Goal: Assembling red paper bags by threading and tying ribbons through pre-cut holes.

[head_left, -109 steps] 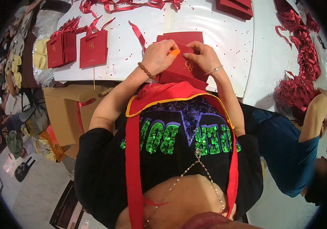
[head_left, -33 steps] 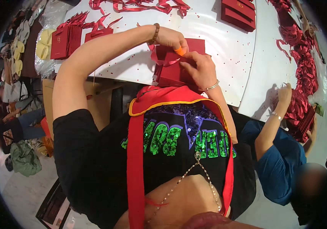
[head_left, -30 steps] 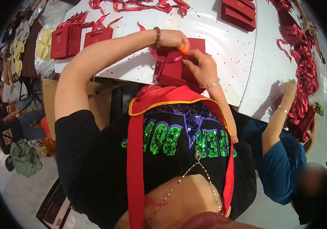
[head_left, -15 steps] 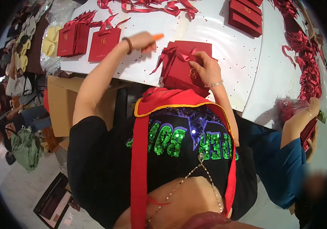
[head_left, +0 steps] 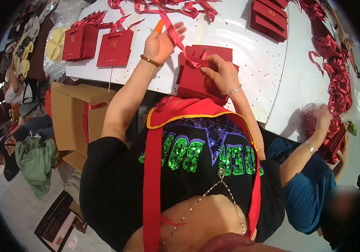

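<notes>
A stack of small red paper bags (head_left: pixel 203 86) with gold marks lies at the table's near edge in front of me. My right hand (head_left: pixel 225 74) rests over the stack, thumb and index finger pinched on a red ribbon (head_left: pixel 174 33) at the top bag's edge. The ribbon rises from there toward the upper left, across my left hand (head_left: pixel 162 47). That hand is palm up with fingers apart, an orange cover (head_left: pixel 159 26) on one digit; the ribbon lies across its fingers, not visibly gripped.
More red bags stand left, a dense row (head_left: pixel 79 44) and a single one (head_left: pixel 114 48). Loose ribbons (head_left: pixel 180 8) lie at the far side. Bags (head_left: pixel 269 19) are piled far right. A cardboard box (head_left: pixel 68 117) stands below the table. At right, a co-worker's hand (head_left: pixel 323 119) is among ribboned bags.
My left hand has turned palm up and opened, rising farther over the table. The ribbon now stretches up from the bag. My right hand has shifted slightly left. The co-worker's arm has moved.
</notes>
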{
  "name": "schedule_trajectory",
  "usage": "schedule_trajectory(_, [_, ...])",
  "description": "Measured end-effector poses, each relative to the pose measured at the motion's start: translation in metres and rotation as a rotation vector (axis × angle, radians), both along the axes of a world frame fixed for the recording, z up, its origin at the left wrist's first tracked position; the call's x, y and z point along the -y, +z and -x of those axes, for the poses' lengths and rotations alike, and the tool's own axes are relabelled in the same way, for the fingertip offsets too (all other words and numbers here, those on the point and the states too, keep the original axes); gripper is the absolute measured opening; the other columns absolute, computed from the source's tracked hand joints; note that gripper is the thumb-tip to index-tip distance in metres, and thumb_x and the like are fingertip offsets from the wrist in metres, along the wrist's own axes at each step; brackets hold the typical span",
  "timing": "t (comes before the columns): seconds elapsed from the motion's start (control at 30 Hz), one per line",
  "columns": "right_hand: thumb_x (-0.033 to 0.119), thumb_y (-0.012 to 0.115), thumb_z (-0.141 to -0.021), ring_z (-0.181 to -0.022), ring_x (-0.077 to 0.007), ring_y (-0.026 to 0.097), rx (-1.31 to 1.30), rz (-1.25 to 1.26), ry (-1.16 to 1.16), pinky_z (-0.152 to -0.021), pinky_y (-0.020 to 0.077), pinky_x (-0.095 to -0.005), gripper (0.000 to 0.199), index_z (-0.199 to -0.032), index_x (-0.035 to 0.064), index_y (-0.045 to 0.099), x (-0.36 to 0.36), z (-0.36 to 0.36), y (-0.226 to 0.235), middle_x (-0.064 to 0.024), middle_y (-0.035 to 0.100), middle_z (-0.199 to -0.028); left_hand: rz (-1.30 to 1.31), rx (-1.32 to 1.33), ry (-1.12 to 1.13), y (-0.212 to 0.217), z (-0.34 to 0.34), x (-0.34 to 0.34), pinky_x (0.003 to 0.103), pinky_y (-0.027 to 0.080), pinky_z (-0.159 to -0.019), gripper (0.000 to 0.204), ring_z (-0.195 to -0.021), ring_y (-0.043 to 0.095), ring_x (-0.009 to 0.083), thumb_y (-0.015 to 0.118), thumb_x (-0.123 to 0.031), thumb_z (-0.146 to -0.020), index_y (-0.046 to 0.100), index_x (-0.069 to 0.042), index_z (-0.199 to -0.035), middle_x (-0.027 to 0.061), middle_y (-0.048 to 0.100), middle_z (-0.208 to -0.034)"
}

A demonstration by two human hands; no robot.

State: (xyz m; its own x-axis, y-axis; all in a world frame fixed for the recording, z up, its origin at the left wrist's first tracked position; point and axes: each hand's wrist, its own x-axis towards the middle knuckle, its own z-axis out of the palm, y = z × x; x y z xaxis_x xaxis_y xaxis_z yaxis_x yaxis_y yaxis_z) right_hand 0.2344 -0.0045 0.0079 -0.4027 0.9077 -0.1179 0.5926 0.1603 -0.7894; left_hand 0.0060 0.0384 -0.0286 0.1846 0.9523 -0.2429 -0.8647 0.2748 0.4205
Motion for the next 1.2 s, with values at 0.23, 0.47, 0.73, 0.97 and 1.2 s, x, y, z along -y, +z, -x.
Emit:
schedule_trajectory(0.23, [0.021,0.067,-0.074,-0.075,-0.0229,0.063,0.053,0.028,-0.041,-0.066,0.0473,-0.0302,0.032,-0.099,0.0050,0.056,-0.002,-0.004,-0.014,-0.0122,0.064,-0.080,-0.074,-0.521,0.015,0.032,-0.008,-0.014,0.020,0.037,-0.050,0.023,-0.056,0.047,0.0073,0.048,-0.016,-0.089,0.055,0.000,-0.103,0.0078,0.061,-0.080])
schedule_trajectory(0.47, [0.023,0.074,-0.062,-0.079,-0.0274,0.051,0.088,-0.270,0.073,-0.070,0.0421,-0.0356,0.034,-0.088,0.0049,0.060,-0.014,-0.015,-0.012,-0.0097,0.054,-0.082,-0.398,-1.486,-0.458,0.039,-0.069,0.015,0.029,0.045,-0.054,0.021,-0.057,0.058,0.0160,0.054,-0.020,-0.082,0.063,-0.003,-0.090,0.0113,0.062,-0.068])
schedule_trajectory(0.73, [0.012,0.073,-0.065,-0.078,-0.0193,0.051,0.028,-0.132,-0.069,-0.071,0.0442,-0.0291,0.034,-0.094,0.0038,0.058,0.021,-0.061,0.010,-0.0077,0.051,-0.084,-0.444,-1.551,-0.566,0.034,-0.061,0.019,0.023,0.042,-0.055,0.023,-0.062,0.053,0.0076,0.052,-0.022,-0.086,0.061,-0.002,-0.096,0.0039,0.062,-0.072])
schedule_trajectory(0.97, [0.007,0.068,-0.072,-0.064,-0.0097,0.055,-0.157,0.229,-0.264,-0.055,0.0440,-0.0233,0.025,-0.092,0.0015,0.055,0.025,-0.058,-0.009,-0.0044,0.057,-0.076,-1.097,-1.765,-0.082,0.049,-0.081,0.037,0.036,0.048,-0.074,0.031,-0.082,0.059,0.0296,0.048,0.004,-0.069,0.058,-0.003,-0.097,0.0141,0.060,-0.091])
schedule_trajectory(1.2, [0.022,0.072,-0.067,-0.072,-0.0246,0.060,-0.058,0.104,-0.262,-0.064,0.0466,-0.0329,0.035,-0.093,0.0033,0.057,0.021,-0.055,-0.023,-0.0132,0.061,-0.080,-1.011,-1.738,-0.365,0.038,-0.095,0.068,0.036,0.046,-0.070,0.033,-0.080,0.056,0.0290,0.052,-0.003,-0.072,0.055,-0.004,-0.105,0.0128,0.056,-0.087])
